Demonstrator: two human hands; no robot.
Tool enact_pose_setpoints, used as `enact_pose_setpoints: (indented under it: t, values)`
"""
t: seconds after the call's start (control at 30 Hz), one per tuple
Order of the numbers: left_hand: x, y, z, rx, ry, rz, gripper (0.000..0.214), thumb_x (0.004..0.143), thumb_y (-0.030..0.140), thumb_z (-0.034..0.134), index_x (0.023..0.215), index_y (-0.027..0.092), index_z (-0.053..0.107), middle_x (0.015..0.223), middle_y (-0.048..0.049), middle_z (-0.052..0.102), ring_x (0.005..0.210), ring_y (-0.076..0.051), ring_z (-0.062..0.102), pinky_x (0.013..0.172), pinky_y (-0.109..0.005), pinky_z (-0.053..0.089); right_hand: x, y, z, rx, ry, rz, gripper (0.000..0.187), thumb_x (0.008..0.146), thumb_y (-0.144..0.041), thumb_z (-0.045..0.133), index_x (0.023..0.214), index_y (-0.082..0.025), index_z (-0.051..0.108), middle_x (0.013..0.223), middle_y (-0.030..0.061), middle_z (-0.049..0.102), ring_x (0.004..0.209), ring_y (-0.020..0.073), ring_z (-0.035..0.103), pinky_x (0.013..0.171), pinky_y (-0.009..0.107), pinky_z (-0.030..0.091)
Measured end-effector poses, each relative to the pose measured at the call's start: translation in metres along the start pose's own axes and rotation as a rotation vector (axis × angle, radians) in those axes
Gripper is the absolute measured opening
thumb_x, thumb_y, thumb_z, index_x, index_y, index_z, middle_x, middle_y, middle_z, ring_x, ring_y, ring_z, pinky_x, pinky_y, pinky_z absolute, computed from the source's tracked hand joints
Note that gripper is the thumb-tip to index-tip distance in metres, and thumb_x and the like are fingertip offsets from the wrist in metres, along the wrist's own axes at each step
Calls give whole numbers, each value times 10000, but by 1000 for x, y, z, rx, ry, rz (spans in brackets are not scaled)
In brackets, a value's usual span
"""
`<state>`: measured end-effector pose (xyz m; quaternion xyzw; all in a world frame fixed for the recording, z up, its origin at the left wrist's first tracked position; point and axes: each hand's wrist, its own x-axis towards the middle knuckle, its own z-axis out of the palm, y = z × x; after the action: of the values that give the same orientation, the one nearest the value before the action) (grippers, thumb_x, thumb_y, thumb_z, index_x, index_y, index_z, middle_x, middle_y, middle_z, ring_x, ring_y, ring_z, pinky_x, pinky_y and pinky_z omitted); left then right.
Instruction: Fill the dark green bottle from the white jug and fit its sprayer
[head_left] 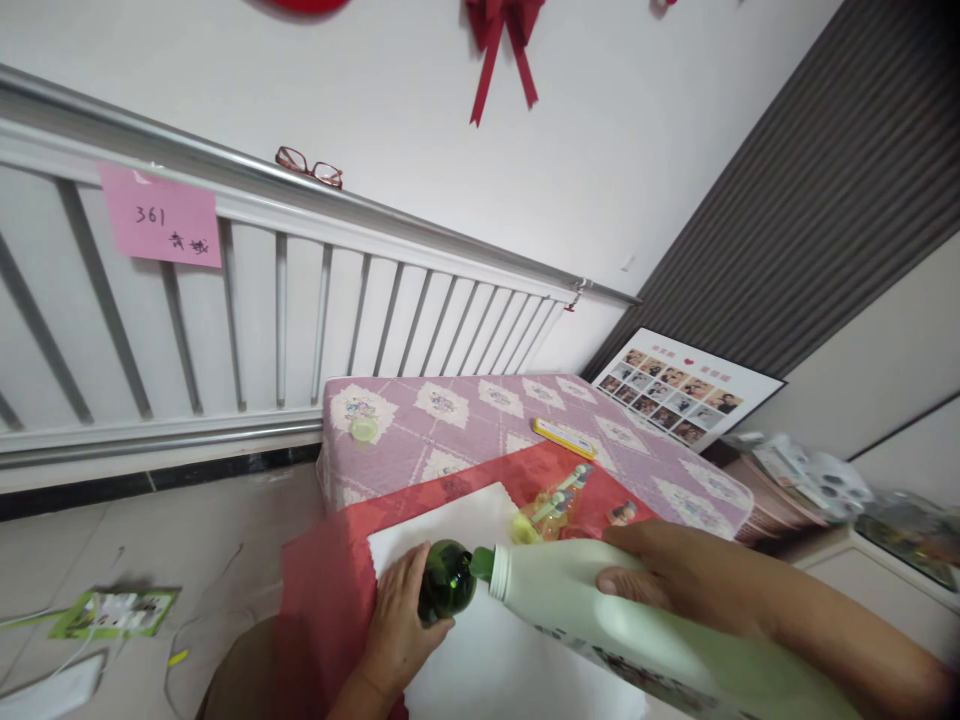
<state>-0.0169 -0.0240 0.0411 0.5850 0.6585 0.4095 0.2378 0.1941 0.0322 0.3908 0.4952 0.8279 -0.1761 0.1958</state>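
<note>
My left hand [409, 610] curls round a glossy dark green round container [448, 580], held above a white sheet. My right hand [652, 565] grips a large pale green plastic bottle [570, 585] from above, with its neck pointing left. At the bottle's threaded mouth a bright green piece [484, 564] reaches the container; whether it is a spout or liquid I cannot tell. Under both hands lies the white sheet [480, 660] with wavy edges, on a red cloth [337, 560]. Beside the bottle's neck is a clear packet [551, 508] with pale green items in it.
A purple patterned cover [480, 430] spreads over the table, with a pale green round lid [364, 429] and a yellow-and-white box [564, 438] on it. Behind stands a white radiator [345, 310] with glasses [309, 167] on top. A power strip [116, 612] and cables lie on the floor.
</note>
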Motion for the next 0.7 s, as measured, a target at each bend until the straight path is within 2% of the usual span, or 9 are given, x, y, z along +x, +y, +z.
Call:
enact_pose_setpoints:
  t: [0.43, 0.7]
  values:
    - [-1, -2, 2, 5, 23, 25, 831, 676, 239, 625, 1461, 171, 360, 1493, -137, 500, 1399, -304, 434, 1191, -535, 330, 3, 3, 1, 5, 0, -20, 469, 893, -641, 430, 930, -227, 646, 1016, 109, 729, 911, 293, 675, 798, 410, 502]
    - [-2, -1, 0, 2, 12, 19, 820, 684, 243, 625, 1458, 157, 369, 1496, -143, 495, 1403, -304, 428, 1196, -530, 323, 3, 3, 1, -10, 5, 16, 477, 876, -669, 437, 904, -239, 640, 1008, 95, 727, 909, 293, 672, 794, 409, 500]
